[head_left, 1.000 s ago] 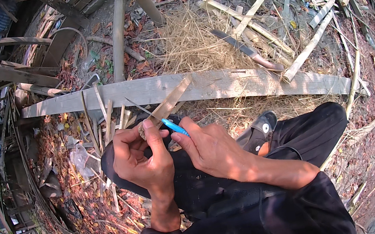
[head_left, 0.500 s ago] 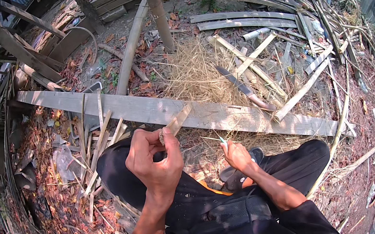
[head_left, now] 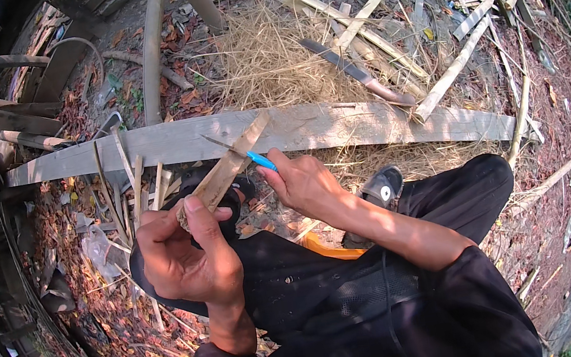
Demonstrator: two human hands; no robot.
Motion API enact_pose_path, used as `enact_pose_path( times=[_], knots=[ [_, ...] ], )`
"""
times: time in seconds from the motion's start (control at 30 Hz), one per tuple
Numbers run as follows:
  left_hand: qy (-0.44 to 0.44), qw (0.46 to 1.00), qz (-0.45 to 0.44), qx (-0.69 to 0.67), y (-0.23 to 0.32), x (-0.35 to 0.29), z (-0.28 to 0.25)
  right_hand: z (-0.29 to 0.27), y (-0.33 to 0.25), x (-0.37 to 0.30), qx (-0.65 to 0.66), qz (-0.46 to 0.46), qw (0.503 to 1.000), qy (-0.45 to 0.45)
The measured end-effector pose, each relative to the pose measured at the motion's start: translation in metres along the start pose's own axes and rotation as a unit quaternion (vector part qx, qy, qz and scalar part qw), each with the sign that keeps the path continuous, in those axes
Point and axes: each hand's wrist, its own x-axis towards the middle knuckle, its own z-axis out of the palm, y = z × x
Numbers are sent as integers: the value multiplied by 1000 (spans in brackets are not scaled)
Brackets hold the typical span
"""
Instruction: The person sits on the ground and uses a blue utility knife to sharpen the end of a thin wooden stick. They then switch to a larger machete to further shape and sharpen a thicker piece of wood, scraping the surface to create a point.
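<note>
My left hand (head_left: 197, 254) pinches the near end of a flat strip of split bamboo or wood (head_left: 226, 175) between thumb and fingers. The strip slants up to the right, its far end over a long grey plank (head_left: 183, 136). In my right hand (head_left: 307, 184) is a small knife with a bright blue handle (head_left: 261, 160). Its thin, pointed blade crosses the strip near the middle, tip to the upper left; whether it cuts in I cannot tell. A larger knife (head_left: 357, 72) with a dark blade and wooden handle lies beyond the plank, its handle end by the plank's edge.
Dry straw shavings (head_left: 264, 60) heap behind the plank. Split bamboo lengths (head_left: 450, 72) lie crossed at the right. Thin sticks (head_left: 140, 193) lean on the plank at the left, near a clear plastic bag (head_left: 98, 251). Posts stand at the back. A sandal (head_left: 383, 186) shows by my leg.
My right hand has come up and left, bringing the blue-handled knife onto the strip. My left hand is lower and further left, with more of the strip showing. The view has shifted too.
</note>
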Motion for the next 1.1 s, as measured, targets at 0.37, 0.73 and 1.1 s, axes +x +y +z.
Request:
enact_pose_path(
  times=[0.37, 0.73, 1.1],
  knots=[
    [26, 1000, -11, 4, -6, 7, -1, 33, 97, 3, -120, 69, 990, 28],
    [61, 997, -42, 36, -13, 10, -19, 16, 86, 6, 372, 276, 865, -193],
    [34, 998, -12, 47, 7, 17, 7, -6, 25, 6, -10, 47, 999, -22]
  ],
)
